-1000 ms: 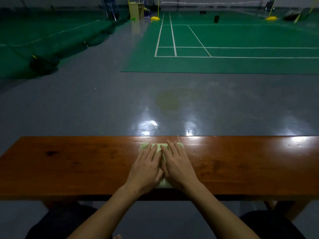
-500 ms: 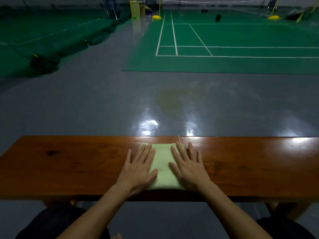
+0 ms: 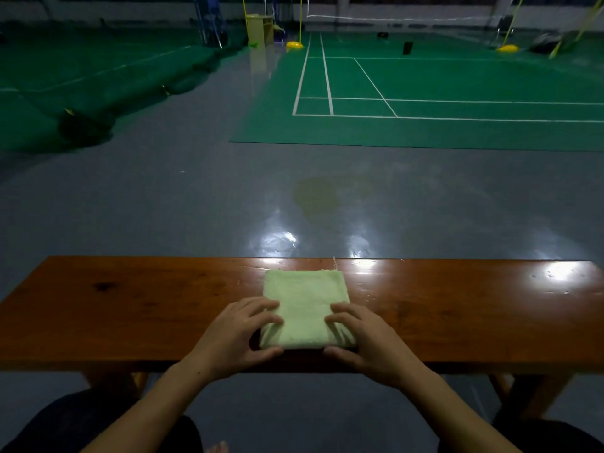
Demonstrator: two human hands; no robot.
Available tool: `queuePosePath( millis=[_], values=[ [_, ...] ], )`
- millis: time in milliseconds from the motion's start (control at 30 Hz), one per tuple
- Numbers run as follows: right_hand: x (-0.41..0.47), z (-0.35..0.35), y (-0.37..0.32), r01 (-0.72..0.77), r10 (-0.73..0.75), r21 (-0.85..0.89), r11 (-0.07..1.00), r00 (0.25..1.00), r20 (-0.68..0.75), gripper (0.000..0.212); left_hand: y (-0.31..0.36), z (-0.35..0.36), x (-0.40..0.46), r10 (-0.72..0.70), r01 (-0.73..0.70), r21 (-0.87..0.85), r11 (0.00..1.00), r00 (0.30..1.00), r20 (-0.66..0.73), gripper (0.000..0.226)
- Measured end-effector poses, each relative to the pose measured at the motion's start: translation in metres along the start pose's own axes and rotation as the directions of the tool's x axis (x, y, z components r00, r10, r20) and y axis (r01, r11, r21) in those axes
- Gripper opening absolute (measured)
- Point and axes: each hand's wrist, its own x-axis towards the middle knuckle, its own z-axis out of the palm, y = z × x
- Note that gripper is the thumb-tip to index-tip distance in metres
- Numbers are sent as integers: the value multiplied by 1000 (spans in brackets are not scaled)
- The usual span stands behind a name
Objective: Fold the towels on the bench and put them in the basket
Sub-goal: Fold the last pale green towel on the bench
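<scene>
Green badminton courts [image 3: 441, 83] with white lines fill the far part of a dim sports hall, and a shiny grey floor [image 3: 196, 197] runs from them up to a long brown wooden bench [image 3: 130, 305]. Bright spots of light shine on the floor and on the far edge of the bench. On the bench, close to the near edge and about in the middle, lies a pale green towel [image 3: 305, 302]. It is folded into a neat thick block, a bit longer than it is wide. The left hand [image 3: 235, 335] grips the towel's near left corner, with curled fingers on top of the cloth and the thumb at the front edge. The right hand [image 3: 366, 341] grips the near right corner the same way, fingers bent over the top and thumb low at the front. Both bare arms reach in from the bottom, and dark clothes on the person's knees show at the two lower corners. Far back stand yellow net posts with round yellow bases [image 3: 295, 45], and a net stretches across the court. No basket shows in this view.
</scene>
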Motion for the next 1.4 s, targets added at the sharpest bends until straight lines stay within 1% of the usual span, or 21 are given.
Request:
queuePosePath(
  millis=[67,133,200,367,433,500,633,733,833,933,1067,1200,1333,1400],
  values=[
    [-4,5,4,-1,1,-38,999,1000,3,65,-3,-1,-3,1,-2,6,1000,1000,9,54],
    [-4,10,8,11,-13,-67,998,1000,-24,63,-6,-2,-5,-1,1,16,1000,1000,6,49],
    [0,12,12,23,-28,-96,995,998,-47,60,-8,-2,-5,-1,0,46,999,1000,5,50],
    [13,6,12,-17,20,-181,983,1000,16,62,-6,1,6,20,-18,114,993,1000,-12,48],
    [18,5,10,-16,23,-219,976,999,30,59,-7,2,11,15,-10,90,996,998,-56,38],
    [23,4,9,-27,30,-233,972,999,10,57,-10,1,14,-8,10,17,1000,996,-88,33],
    [30,-3,12,-79,70,-140,987,995,-68,51,-15,4,21,-65,45,-171,984,991,-114,26],
    [33,-7,13,-86,79,-73,994,992,-96,52,-13,1,22,-115,78,-246,966,983,-142,36],
    [32,-9,12,-110,107,-18,994,989,-100,47,-8,-3,21,-169,134,-230,964,975,-143,43],
    [30,-9,10,-137,138,15,990,985,-104,44,-3,-7,21,-198,171,-190,967,971,-133,36],
    [27,-11,10,-139,150,71,988,970,-191,41,1,-11,19,-241,214,-171,962,959,-153,38],
    [26,-7,9,-191,219,148,970,953,-211,42,3,-11,18,-282,259,-144,955,942,-180,41],
    [30,-2,10,-259,309,238,936,928,-207,30,6,-9,22,-390,361,-170,917,899,-197,43],
    [33,-2,9,-291,340,240,926,920,-195,26,7,-8,24,-436,410,-165,897,882,-178,42]
  ],
)
